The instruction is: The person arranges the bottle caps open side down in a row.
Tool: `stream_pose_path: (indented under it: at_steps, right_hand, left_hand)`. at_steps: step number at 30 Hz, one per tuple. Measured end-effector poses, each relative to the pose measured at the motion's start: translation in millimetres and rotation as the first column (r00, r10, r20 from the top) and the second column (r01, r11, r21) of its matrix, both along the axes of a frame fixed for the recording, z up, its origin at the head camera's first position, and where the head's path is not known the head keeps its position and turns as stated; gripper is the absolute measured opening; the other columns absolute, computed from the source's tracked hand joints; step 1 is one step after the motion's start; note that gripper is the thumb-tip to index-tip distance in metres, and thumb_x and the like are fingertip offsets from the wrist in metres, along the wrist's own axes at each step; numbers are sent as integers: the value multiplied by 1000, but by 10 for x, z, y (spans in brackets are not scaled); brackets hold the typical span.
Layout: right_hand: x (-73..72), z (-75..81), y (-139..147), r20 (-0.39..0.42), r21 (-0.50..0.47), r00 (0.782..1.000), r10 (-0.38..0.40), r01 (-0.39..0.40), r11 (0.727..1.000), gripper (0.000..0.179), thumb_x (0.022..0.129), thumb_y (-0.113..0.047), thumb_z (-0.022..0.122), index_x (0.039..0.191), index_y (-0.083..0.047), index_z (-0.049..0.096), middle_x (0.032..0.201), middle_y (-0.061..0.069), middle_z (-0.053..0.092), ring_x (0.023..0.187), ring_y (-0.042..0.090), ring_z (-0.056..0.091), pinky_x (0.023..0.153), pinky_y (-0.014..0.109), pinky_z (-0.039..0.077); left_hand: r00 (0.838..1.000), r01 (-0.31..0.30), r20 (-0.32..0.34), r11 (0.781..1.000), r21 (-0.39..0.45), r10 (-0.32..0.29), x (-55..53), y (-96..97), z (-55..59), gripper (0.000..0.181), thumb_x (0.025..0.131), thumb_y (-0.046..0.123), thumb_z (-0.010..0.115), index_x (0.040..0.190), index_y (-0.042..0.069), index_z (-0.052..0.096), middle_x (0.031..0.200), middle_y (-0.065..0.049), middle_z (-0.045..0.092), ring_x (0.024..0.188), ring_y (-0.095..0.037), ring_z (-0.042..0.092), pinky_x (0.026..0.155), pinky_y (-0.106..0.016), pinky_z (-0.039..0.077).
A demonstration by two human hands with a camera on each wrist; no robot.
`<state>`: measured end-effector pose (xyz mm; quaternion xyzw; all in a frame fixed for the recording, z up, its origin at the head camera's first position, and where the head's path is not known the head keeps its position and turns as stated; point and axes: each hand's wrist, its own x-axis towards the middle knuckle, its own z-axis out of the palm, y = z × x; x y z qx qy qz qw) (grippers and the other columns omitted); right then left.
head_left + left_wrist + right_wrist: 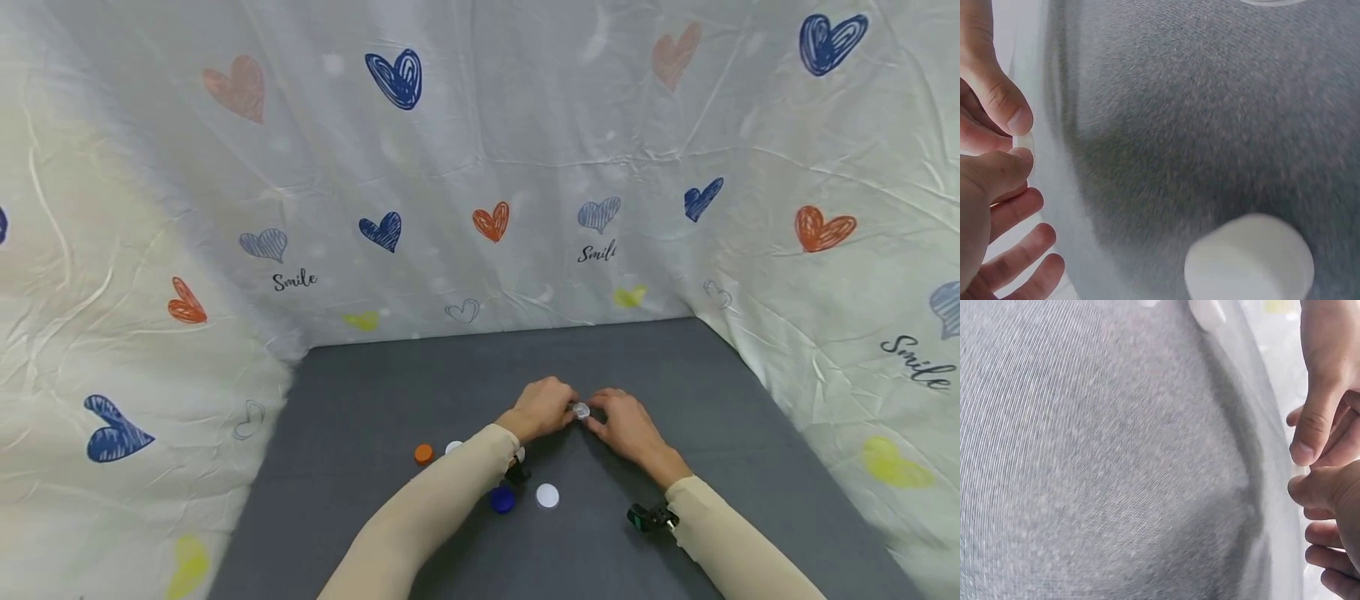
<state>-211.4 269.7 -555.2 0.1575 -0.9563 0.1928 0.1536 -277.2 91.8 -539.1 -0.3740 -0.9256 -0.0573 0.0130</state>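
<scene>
A small translucent round piece [581, 410] is held between both hands above the dark tabletop. My left hand [545, 408] pinches its left side, and my right hand [624, 425] has thumb and fingers at its right side. In the left wrist view, the piece's pale edge [1025, 141] shows between the two thumbs, which almost meet. Fingers hide most of it in the right wrist view. A rounded white object [1250, 259] lies near the left wrist camera.
Round caps lie on the dark grey tabletop [360, 400]: an orange one [423, 453], a blue one [502, 500] and a white one [547, 497]. Another white cap [453, 447] is partly behind the left sleeve. A white curtain [480, 117] with printed hearts surrounds the table.
</scene>
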Motion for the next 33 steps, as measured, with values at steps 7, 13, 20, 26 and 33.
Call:
stream_pose_path:
  at_steps: [7, 13, 20, 26, 33]
  right_hand:
    - [19, 144, -100, -35, -13, 999, 26, -27, 1000, 25, 82, -23, 82, 102, -9, 78, 110, 10, 72, 103, 30, 68, 87, 51, 55]
    - [42, 283, -208, -91, -34, 993, 70, -74, 997, 27, 82, -22, 83, 104, -7, 78, 111, 11, 72, 105, 30, 67, 87, 51, 55]
    - [67, 393, -309, -150, -38, 983, 105, -112, 993, 28, 83, -22, 83, 105, -6, 77, 113, 12, 71, 107, 31, 66, 89, 52, 54]
    - [117, 510, -392, -193, -76, 973, 126, -142, 987, 31, 80, -20, 85, 106, -6, 77, 114, 12, 71, 106, 31, 66, 88, 52, 54]
    - [207, 642, -476, -239, -97, 958, 159, -187, 978, 33, 79, -21, 86, 108, -8, 77, 117, 10, 70, 108, 28, 65, 88, 50, 54]
  left_hand:
    - [999, 41, -36, 999, 27, -40, 31, -193, 186, 14, 92, 37, 72, 103, 31, 78, 93, 12, 73, 84, -5, 67, 68, -29, 57]
    - [998, 23, -54, 998, 56, -20, 83, -347, 325, 18, 92, 39, 72, 107, 31, 78, 96, 11, 75, 85, -7, 68, 69, -31, 57]
    - [994, 28, -104, 996, 86, -19, 163, -510, 445, 25, 91, 40, 73, 114, 29, 77, 101, 9, 75, 88, -11, 67, 69, -32, 57]
    - [986, 62, -163, 985, 159, -35, 260, -673, 544, 27, 91, 37, 74, 115, 26, 76, 106, 12, 75, 90, -10, 64, 70, -29, 56]
    - [967, 128, -245, 963, 236, -69, 369, -843, 635, 25, 91, 37, 73, 112, 23, 76, 106, 10, 75, 91, -10, 64, 73, -26, 56]
